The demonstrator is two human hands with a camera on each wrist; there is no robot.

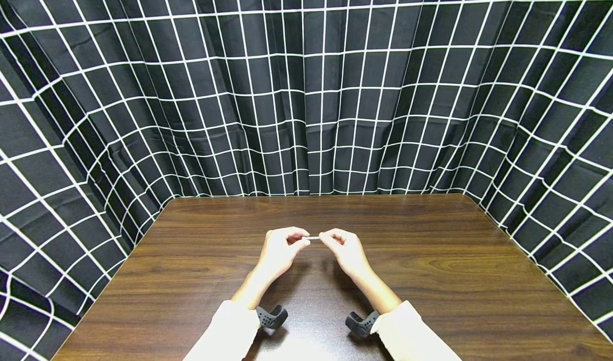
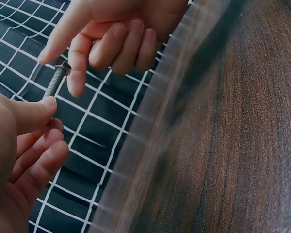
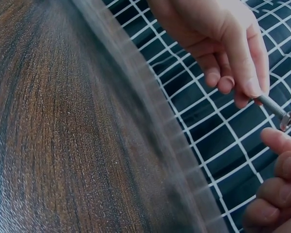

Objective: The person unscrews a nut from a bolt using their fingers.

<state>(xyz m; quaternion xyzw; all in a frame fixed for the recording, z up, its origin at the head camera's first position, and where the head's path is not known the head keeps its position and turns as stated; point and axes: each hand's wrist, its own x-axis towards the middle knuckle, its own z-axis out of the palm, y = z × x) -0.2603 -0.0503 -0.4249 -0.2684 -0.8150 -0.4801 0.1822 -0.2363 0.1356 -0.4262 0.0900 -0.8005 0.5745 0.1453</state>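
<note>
A grey metal bolt (image 2: 55,83) with a threaded shank is held up over the table by my left hand (image 1: 279,250). In the left wrist view, thumb and fingers of the left hand (image 2: 19,141) pinch the plain end of the shank. The bolt's wider head (image 3: 287,120) points toward my right hand (image 1: 348,250). Thumb and forefinger of the right hand (image 3: 276,194) stand spread on either side of that head, with a gap showing in the right wrist view. The right hand's other fingers curl loosely inward.
A brown wood-grain table (image 1: 191,254) lies under both hands. Dark curtain (image 1: 316,105) with a white grid hangs behind and along both sides. Dark grey wrist bands (image 1: 272,317) sit at the cuffs of the pale sleeves (image 1: 227,331).
</note>
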